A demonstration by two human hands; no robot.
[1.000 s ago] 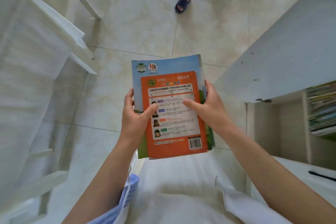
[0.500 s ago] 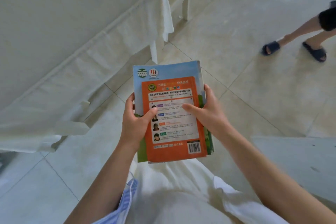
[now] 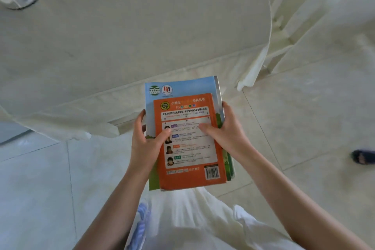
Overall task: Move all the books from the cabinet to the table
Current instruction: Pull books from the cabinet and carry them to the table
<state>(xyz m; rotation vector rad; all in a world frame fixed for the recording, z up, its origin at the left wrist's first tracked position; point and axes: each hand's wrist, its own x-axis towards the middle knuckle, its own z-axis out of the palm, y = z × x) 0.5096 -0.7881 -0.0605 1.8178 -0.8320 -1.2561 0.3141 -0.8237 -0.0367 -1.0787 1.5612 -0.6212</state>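
Orange-covered book tops a small stack of books I hold between both hands, in front of the cloth-draped bench. My left hand grips the stack's left edge, thumb pressed on the orange cover; my right hand grips the right edge, thumb likewise on top. The stack hangs above the tiled floor, its far end reaching the bench's hanging cloth. A sandalled foot shows at right.

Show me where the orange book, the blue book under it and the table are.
orange book (image 3: 188,138): head view, middle of its cover.
blue book (image 3: 182,87): head view, top strip of its cover.
table (image 3: 121,36): head view, bare white cloth top.
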